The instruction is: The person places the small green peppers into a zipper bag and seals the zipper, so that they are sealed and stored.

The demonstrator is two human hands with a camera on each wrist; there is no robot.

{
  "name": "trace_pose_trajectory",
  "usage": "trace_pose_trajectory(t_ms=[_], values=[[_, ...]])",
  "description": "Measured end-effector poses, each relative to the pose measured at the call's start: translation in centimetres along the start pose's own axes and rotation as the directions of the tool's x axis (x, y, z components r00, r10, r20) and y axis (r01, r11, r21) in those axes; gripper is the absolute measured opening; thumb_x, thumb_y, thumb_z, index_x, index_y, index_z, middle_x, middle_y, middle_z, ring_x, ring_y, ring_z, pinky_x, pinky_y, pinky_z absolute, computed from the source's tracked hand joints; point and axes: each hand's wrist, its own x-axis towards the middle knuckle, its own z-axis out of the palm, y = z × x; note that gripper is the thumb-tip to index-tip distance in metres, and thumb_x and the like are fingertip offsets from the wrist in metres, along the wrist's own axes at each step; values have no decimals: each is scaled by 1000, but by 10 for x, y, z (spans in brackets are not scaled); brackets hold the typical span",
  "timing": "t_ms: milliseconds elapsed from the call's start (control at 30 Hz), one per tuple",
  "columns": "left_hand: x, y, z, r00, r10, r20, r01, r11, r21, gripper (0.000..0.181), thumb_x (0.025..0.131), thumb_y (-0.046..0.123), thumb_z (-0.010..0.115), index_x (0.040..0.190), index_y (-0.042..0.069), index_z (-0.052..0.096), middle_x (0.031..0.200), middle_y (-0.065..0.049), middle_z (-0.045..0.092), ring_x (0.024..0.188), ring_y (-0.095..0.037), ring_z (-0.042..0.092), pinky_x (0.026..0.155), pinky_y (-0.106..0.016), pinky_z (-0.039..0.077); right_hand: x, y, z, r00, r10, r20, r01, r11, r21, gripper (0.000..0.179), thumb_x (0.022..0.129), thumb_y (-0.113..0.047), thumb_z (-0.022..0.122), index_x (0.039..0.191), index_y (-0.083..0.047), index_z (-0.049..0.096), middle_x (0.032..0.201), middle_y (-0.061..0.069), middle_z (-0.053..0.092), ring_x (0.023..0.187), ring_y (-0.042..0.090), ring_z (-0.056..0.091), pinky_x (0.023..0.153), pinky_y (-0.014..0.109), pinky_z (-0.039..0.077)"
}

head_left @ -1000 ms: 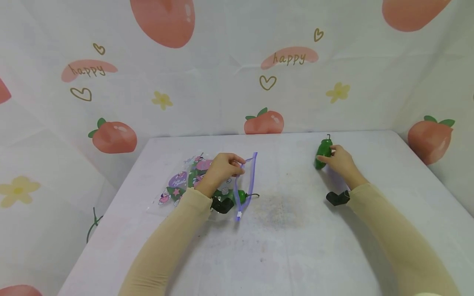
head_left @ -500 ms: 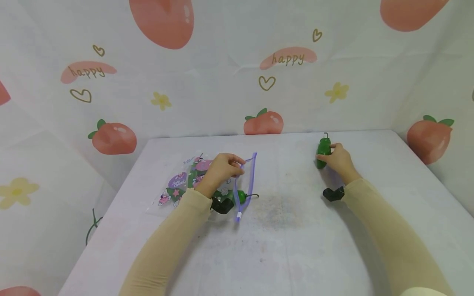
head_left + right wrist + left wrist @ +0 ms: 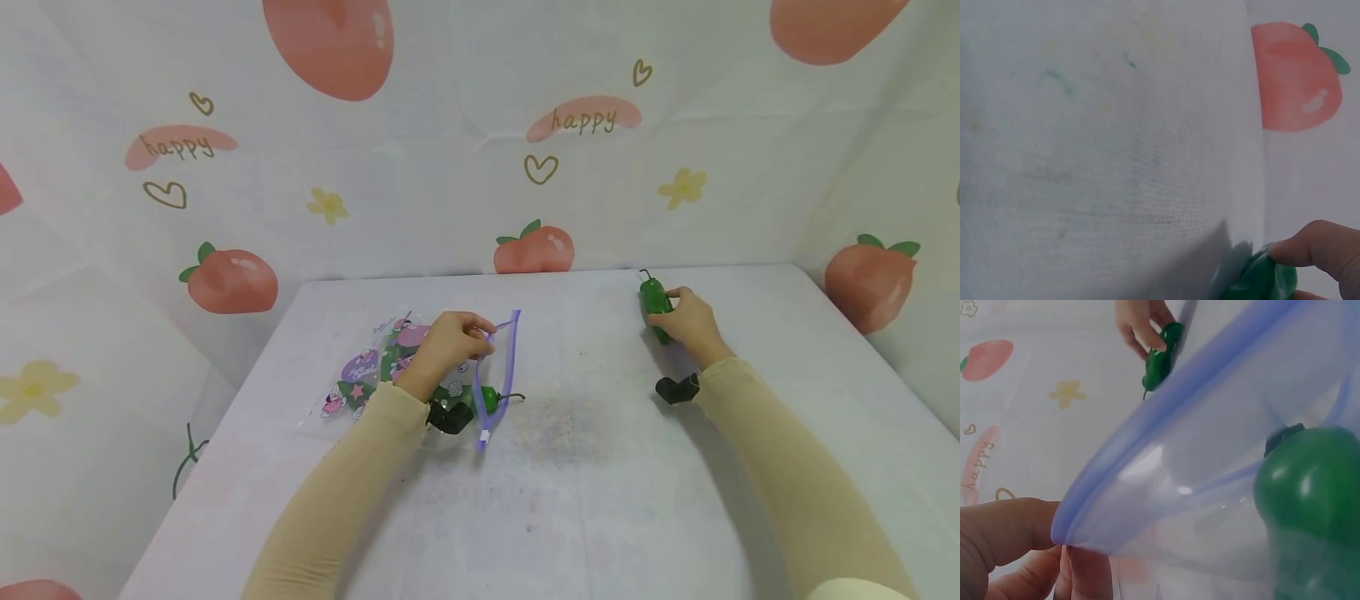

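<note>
My left hand (image 3: 444, 352) pinches the purple-edged mouth of a clear zip bag (image 3: 514, 354) printed with cartoon figures, lying on the left half of the table. In the left wrist view the thumb and fingers (image 3: 1022, 540) grip the bag's rim, and the mouth gapes. Inside lie green peppers; one pepper (image 3: 1310, 506) has its stem end at the opening, the stem poking out past the zip. Over at the table's far right, my right hand (image 3: 690, 323) holds another green pepper (image 3: 653, 293) between thumb and fingers, stem tilted up and left.
A white table (image 3: 570, 517) with faint stains spans the view. Behind it hangs a white cloth backdrop (image 3: 420, 150) with peaches, hearts and flowers. A small dark camera (image 3: 677, 389) sits at the right wrist, and a white slider (image 3: 485, 435) at the bag's near corner.
The pepper in my right hand has tipped its stem end to the left, and that hand has shifted slightly away from me. My left hand and the bag stay put.
</note>
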Motion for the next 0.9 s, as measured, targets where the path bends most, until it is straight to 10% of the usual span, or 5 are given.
trace_pose_trajectory(t_ms=[900], values=[[0,0,-1,1000,14,16,-14,1000,-13,28,82,7,72,110,6,69,84,-5,63,73,-16,62,79,-40,54,-15,6,-13,999,-47,19,46,998,53,68,91,-24,62,146,6,34,136,38,44,117,46,52,90,50,50]])
